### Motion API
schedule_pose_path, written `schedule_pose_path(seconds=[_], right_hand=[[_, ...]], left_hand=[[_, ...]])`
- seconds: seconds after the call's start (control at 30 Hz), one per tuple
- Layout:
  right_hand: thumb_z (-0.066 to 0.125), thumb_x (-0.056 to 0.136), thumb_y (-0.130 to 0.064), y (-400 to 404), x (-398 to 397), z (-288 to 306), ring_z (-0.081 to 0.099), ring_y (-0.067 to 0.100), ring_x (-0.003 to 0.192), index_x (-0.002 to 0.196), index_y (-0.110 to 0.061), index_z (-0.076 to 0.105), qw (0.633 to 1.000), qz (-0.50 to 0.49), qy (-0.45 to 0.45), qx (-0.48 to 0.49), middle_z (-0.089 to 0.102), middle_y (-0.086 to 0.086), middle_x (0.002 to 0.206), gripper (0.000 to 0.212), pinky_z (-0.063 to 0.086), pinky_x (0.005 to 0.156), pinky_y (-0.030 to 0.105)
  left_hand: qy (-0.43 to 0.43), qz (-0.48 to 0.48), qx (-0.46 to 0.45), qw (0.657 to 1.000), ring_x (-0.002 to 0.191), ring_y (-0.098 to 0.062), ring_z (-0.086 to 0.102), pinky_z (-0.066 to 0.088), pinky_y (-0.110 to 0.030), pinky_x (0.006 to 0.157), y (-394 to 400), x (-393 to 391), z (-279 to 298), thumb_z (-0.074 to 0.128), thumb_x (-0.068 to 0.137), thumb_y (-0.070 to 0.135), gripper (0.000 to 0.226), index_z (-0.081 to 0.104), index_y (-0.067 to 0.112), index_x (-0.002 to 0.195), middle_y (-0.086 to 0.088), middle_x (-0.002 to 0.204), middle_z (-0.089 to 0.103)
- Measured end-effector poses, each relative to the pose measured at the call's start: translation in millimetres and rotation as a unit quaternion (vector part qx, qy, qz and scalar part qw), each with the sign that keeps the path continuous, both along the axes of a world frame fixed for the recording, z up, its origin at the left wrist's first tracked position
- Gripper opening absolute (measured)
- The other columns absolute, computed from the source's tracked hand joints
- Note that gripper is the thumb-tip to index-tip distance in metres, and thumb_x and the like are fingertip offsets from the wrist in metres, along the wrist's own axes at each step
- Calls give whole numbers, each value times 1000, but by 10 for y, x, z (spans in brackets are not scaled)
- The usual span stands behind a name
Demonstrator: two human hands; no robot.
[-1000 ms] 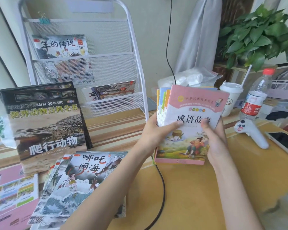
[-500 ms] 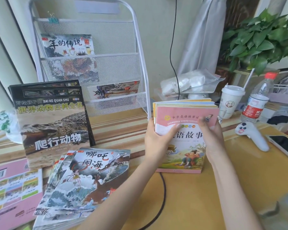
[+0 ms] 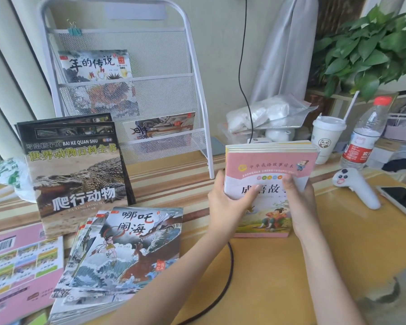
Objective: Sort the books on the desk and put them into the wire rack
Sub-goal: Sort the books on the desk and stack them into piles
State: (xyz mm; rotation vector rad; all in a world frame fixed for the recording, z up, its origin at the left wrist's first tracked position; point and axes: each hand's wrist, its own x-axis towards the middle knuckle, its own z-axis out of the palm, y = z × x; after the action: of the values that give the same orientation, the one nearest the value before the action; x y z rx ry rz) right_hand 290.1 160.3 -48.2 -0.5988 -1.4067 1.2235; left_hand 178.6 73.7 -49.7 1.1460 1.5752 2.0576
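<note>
Both hands clamped on a bundle of thin pink-covered paperback storybooks (image 3: 268,181), stood upright on its lower edge on the yellow wooden tabletop (image 3: 279,277), right of the white wire-mesh rack (image 3: 150,90). Left hand (image 3: 227,202) gripping the left edge, thumb across the cover; right hand (image 3: 299,200) gripping the right side, fingers curled over the front. Looks like squaring the bundle before racking. Risks: loose glossy books fanning apart or slipping out if the squeeze eases during the lift; catching the rack's right upright on the way in; snagging the black cable (image 3: 220,289) lying just below; knocking the white lidded paper cup (image 3: 327,139) close behind.
</note>
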Motion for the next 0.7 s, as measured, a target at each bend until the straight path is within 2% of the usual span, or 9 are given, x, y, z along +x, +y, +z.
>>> schedule_pose_path(seconds=[0.13,0.2,0.27,0.33,0.43,0.5,0.57,0.63,0.7], right_hand=[[70,46,-79,-15,-8,-168,64,-6,87,95,-31,63,999,-16,-22,-38,71,-22,88,69,51,75,13],[76,65,-54,-46,-58,-125,63,-10,77,89,-29,63,998,-42,-8,-43,70,-18,81,38,49,71,16],[69,84,-26,-89,-124,-4,60,-15,70,90,-25,63,998,-53,-9,-44,66,-16,83,8,46,68,14],[63,88,-24,-144,-203,108,59,-16,68,87,-25,63,998,-42,-34,-27,65,-16,84,2,45,63,8],[61,88,-40,-316,-431,305,60,-9,75,83,-30,65,996,0,-94,-8,67,-17,83,12,46,66,15],[59,87,-47,-459,-652,412,59,-7,80,82,-32,66,990,54,-129,-25,68,-19,85,17,46,70,17],[59,85,-51,-649,-894,450,57,-7,81,83,-33,66,979,131,-144,-61,66,-23,86,20,45,67,17],[59,80,-59,-851,-1121,436,56,-1,90,100,-32,66,961,191,-171,-102,63,-22,100,34,42,73,20],[54,78,-68,-1031,-1309,380,50,11,114,126,-29,56,935,240,-213,-153,55,-8,128,62,35,92,29]], left_hand=[[13,26,-20,999,82,1,66,52,-17,73,42,-8,-14,79,66,44,37,58,30,94,21,86,70],[-5,34,-36,999,83,-2,67,55,-28,76,61,-22,28,81,70,37,35,61,25,96,16,88,72],[-25,42,-40,998,85,-5,68,56,-34,77,38,-59,106,81,72,35,34,63,22,98,10,91,72],[-36,54,-44,997,71,-3,68,58,-33,67,-71,-130,244,80,74,34,35,63,18,100,7,89,72],[-27,72,-76,994,50,3,61,50,-18,48,-357,-394,511,75,79,35,36,63,11,104,2,88,71],[20,75,-154,985,52,1,62,48,-16,50,-627,-698,676,71,80,46,39,67,15,103,2,84,72],[47,79,-245,965,69,-11,69,58,-30,68,-963,-1000,793,65,68,66,60,69,15,101,-1,84,73],[23,75,-301,950,86,-33,70,56,-48,83,-1331,-1227,850,54,61,77,81,68,8,103,-17,94,72],[-5,75,-293,953,78,-37,70,59,-42,71,-1731,-1409,846,45,78,74,76,65,3,95,-25,92,68]])
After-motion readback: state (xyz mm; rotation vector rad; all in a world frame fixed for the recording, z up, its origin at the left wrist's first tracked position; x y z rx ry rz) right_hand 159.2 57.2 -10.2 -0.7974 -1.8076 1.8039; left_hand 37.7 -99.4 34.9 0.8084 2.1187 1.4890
